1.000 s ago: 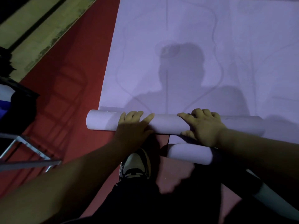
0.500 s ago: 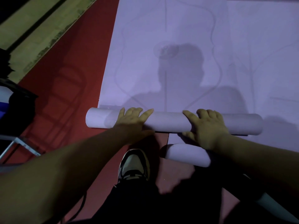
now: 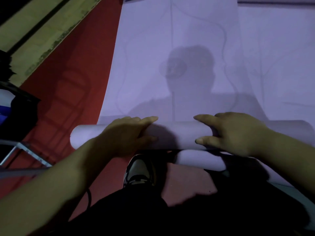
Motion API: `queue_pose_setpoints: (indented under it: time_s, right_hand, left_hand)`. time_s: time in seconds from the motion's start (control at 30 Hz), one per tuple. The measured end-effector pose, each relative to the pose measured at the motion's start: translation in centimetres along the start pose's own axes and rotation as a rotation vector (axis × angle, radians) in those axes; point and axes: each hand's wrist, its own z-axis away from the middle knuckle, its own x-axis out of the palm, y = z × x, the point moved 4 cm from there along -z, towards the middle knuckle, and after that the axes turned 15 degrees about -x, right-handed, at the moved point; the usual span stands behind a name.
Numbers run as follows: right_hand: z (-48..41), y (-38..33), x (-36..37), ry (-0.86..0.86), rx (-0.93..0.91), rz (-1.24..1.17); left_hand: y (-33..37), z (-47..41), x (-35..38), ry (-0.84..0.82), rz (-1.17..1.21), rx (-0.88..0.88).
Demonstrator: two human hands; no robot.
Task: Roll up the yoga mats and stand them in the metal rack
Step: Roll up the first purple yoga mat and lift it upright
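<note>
A lavender yoga mat (image 3: 170, 65) lies flat on the red floor, and its near end is wound into a roll (image 3: 177, 135). My left hand (image 3: 126, 135) rests on the left part of the roll, fingers stretched over its top and thumb on the near side. My right hand (image 3: 235, 133) presses on the right part in the same way. A second rolled mat (image 3: 199, 159) lies just below the roll, under my right wrist. Grey bars of the metal rack (image 3: 25, 150) show at the left edge.
My shoe (image 3: 139, 169) and dark trouser leg stand right behind the roll. Another flat lavender mat (image 3: 281, 48) lies to the right. Dark bags (image 3: 15, 108) sit at the left by the rack. A yellowish floor strip (image 3: 42, 31) runs along the far left.
The roll has turned a little further up the flat mat. My fingers have stretched out straighter over it, and my head has come closer.
</note>
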Motion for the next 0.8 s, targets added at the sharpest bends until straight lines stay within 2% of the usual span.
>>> queue_pose_setpoints:
  time_s: [0.17,0.23,0.33,0.43,0.5,0.7,0.8]
  right_hand:
    - [2.7,-4.0,7.2,-0.185,-0.093,-0.244]
    - [3.7,-4.8,10.7,-0.194,-0.09,-0.286]
    - [4.1,-4.6,11.9,-0.09,-0.04,-0.203]
    - [4.0,-5.6,10.5,0.148,-0.074,-0.092]
    - [4.2,-6.3,11.2,0.147,-0.076,-0.058]
    - [3.3,-5.5,12.5,-0.006,-0.058,-0.11]
    - [2.7,-5.1,12.3,-0.064,-0.069,-0.14]
  left_hand:
    - [0.5,5.9,4.5,-0.25,0.006,0.018]
    - [0.8,6.2,6.6,-0.26,-0.062,-0.016]
    - [1.1,5.1,7.0,-0.239,-0.053,-0.059]
    - [0.6,4.8,6.8,-0.274,-0.005,-0.044]
    - [0.6,4.7,6.9,-0.286,-0.009,-0.052]
    - [0.9,4.8,7.8,-0.157,-0.111,-0.042]
    - [1.2,5.1,7.8,-0.004,-0.202,0.03]
